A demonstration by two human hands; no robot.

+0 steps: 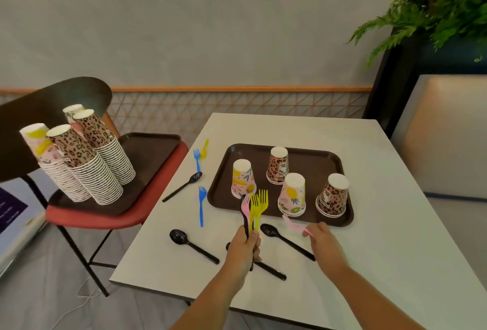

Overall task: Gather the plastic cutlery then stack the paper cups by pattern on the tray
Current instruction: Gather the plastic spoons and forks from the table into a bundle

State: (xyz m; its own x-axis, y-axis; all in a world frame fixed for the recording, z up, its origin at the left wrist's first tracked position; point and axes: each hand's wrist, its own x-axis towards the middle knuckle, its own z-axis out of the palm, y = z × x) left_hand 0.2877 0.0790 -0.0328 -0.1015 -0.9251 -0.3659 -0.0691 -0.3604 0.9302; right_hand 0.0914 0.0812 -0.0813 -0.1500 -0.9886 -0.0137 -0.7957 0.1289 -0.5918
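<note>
My left hand (243, 246) grips a bunch of cutlery (254, 207): two yellow forks, a pink fork and a black piece, tines up. My right hand (322, 240) pinches a pink fork (292, 223) just in front of the brown tray (311, 157). On the tray stand several upside-down paper cups: two fruit-patterned (242, 178) (292, 195) and two leopard-patterned (278, 164) (333, 195). Loose on the white table (382, 250) lie black spoons (192, 245) (286, 241) (183, 186), two blue forks (201, 205) (196, 158) and a yellow spoon (204, 149).
A red-seated chair (116, 220) to the left carries a second brown tray (150, 153) with tall leaning stacks of cups (89, 166). A fern (432, 5) hangs at the far right above a padded bench (448, 134). Another black utensil (271, 271) lies under my left wrist.
</note>
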